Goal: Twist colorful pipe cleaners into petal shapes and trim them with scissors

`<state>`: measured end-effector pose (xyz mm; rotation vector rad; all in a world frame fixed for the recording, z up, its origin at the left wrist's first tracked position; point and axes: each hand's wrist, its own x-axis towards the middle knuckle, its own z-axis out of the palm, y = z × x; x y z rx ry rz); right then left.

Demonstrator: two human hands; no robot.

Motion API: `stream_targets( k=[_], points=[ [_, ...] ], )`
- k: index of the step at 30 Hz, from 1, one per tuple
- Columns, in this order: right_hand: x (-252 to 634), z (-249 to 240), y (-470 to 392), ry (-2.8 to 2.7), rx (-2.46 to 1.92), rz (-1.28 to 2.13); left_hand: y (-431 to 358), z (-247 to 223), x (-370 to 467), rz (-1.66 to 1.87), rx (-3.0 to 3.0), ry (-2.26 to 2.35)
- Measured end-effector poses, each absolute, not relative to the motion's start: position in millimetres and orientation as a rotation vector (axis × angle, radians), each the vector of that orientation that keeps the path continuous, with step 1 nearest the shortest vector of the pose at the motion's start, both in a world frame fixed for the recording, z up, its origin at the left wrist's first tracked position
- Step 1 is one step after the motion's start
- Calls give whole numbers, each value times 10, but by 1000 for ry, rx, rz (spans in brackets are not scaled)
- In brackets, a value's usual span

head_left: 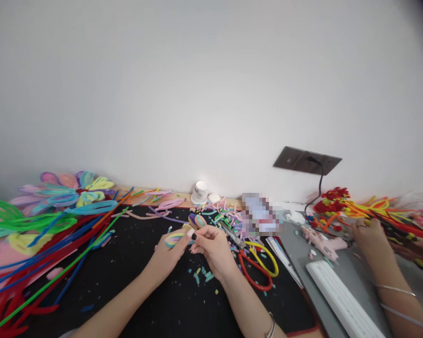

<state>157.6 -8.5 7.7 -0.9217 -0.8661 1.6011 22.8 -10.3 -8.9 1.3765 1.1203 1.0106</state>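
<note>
My left hand (169, 253) is closed around a bundle of looped pastel pipe-cleaner petals (174, 241), striped in blue, yellow and pink. Close against it, my right hand (214, 249) pinches at the middle of the same bundle, where the fingertips of both hands meet. More petal loops (199, 220) in purple and peach stick up beyond the fingers. What lies between the fingertips is hidden. Beside my right hand lie scissors (259, 265) with red and yellow handles, among many cut pipe-cleaner scraps (227, 217) on the black mat (134, 281).
Pipe-cleaner flowers (74, 190) and long coloured pipe cleaners (70, 249) crowd the left. A paper cup (199, 193) stands by the wall. To the right are a pink glue gun (326, 244), a white power strip (341, 298) and another person's hand (372, 241).
</note>
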Motion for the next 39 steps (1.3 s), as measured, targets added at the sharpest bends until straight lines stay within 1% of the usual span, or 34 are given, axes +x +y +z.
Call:
stream_targets(
  k=[8, 14, 19, 21, 25, 28, 31, 36, 39],
  points=[
    [1552, 108, -106, -873, -939, 1562, -122, -86, 248, 1085, 1396, 1234],
    [1568, 87, -97, -901, -925, 1635, -107, -138, 212, 1050, 1476, 1272],
    [1574, 72, -98, -1048, -949, 1741, -107, -96, 183, 1101, 1514, 1246],
    [1574, 72, -104, -1144, -981, 1730, -104, -97, 183, 1101, 1488, 1233],
    [1561, 50, -115, -1314, -1046, 1630, -82, -164, 196, 1079, 1369, 1206],
    [1533, 13, -122, -1358, -977, 1512, -72, -176, 223, 1072, 1230, 1160],
    [1504, -10, -139, -1422, -936, 1364, -93, -93, 261, 1076, 1167, 1209],
    [1488, 29, -201, -1604, -1041, 1086, -166, 95, 329, 1031, 1141, 1286],
    [1490, 78, -238, -1690, -1066, 947, -189, 102, 356, 1045, 1081, 1268]
  ],
)
